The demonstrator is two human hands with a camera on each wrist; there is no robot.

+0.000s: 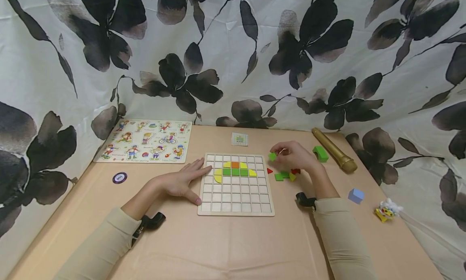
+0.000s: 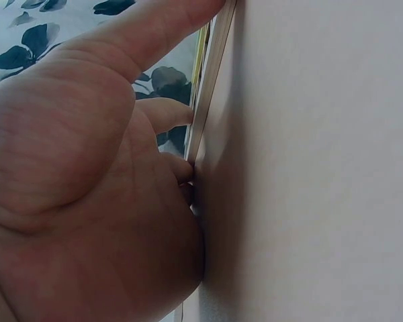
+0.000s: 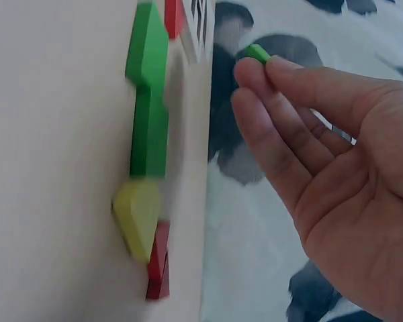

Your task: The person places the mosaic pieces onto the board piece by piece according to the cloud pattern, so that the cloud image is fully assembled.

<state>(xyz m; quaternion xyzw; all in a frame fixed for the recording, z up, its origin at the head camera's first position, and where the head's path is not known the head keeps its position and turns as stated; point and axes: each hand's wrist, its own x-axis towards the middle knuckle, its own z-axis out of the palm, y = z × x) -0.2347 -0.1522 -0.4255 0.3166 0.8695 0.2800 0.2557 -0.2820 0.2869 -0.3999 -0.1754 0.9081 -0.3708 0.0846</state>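
My left hand (image 1: 178, 182) lies over the left edge of a white gridded board (image 1: 236, 198), fingers extended and thumb at its lower left. Green, yellow and orange tiles form a rounded shape in the board's upper cells, with orange at the top middle. Right of the board, my right hand (image 1: 296, 154) pinches a small green tile (image 3: 258, 53) between thumb and fingertips, raised off the table. Below that hand lie loose pieces: green tiles (image 3: 148, 127), a yellow piece (image 3: 137, 218) and red pieces (image 3: 158, 265). A red triangle (image 1: 269, 170) sits close to the board's right edge.
A picture board (image 1: 147, 140) lies at the back left, with a round purple-rimmed disc (image 1: 119, 177) before it. A small card (image 1: 239, 139) is behind the grid. To the right are a green arched block (image 1: 320, 153), gold microphone (image 1: 334, 150), blue block (image 1: 356, 196) and small toy figure (image 1: 387, 210).
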